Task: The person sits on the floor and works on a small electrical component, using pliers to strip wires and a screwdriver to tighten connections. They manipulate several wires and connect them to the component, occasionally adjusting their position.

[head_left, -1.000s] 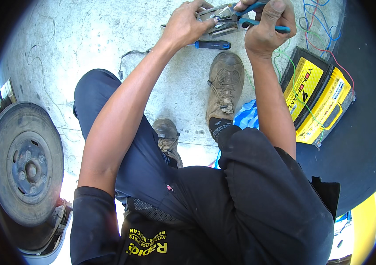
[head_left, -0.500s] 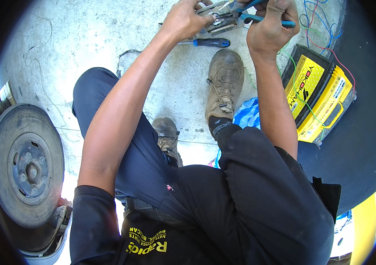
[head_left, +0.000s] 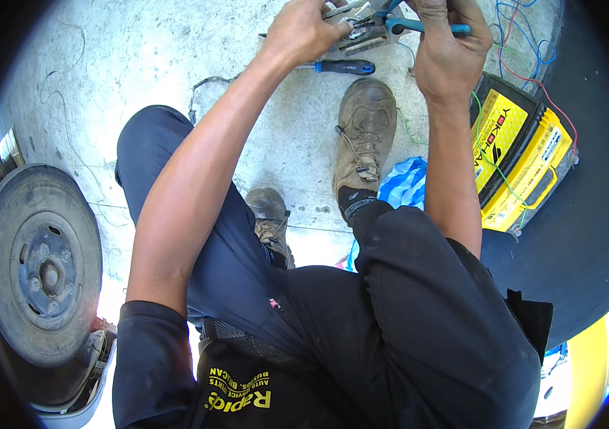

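At the top edge, my left hand [head_left: 306, 30] is closed on a grey metal part [head_left: 363, 44] whose kind I cannot make out. My right hand [head_left: 453, 53] grips pliers with teal-blue handles [head_left: 410, 26]. Their jaws are at the metal part, just right of my left fingertips; the top of the frame cuts off some of the pliers. Below the part, a screwdriver [head_left: 346, 67] with a black and blue handle lies on the concrete floor.
Right of my right forearm sits a yellow and black car battery [head_left: 522, 154], with thin green, red and blue wires [head_left: 526, 43] beyond it. A wheel [head_left: 43, 264] stands at the left. Between my shoe [head_left: 365, 132] and right forearm lies a blue-and-white plastic bag [head_left: 404, 184].
My right hand has shifted a little to the right and nearer to me, and the pliers' handles have changed their angle. My left hand stays nearly in place on the metal part.
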A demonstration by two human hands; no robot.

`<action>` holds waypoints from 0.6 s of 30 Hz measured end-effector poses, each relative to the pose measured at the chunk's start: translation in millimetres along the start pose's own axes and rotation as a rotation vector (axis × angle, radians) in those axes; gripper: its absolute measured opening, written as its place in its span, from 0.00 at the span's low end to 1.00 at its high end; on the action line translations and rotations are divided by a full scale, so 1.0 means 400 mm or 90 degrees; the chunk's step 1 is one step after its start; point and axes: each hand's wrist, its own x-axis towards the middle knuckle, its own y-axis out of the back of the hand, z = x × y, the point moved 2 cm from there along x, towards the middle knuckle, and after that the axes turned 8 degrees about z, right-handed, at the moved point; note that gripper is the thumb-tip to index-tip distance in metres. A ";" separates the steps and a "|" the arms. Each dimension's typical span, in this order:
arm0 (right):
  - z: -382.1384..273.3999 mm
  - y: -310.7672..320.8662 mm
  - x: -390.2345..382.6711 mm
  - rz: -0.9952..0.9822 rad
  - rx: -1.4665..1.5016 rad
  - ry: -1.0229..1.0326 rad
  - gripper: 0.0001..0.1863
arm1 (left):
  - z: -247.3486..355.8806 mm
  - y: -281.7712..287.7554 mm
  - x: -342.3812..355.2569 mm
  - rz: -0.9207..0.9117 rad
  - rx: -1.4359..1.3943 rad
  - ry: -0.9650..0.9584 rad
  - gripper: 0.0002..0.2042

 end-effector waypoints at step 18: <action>-0.015 0.099 -0.112 0.091 -0.162 0.146 0.10 | 0.006 -0.014 -0.020 0.058 -0.016 -0.111 0.12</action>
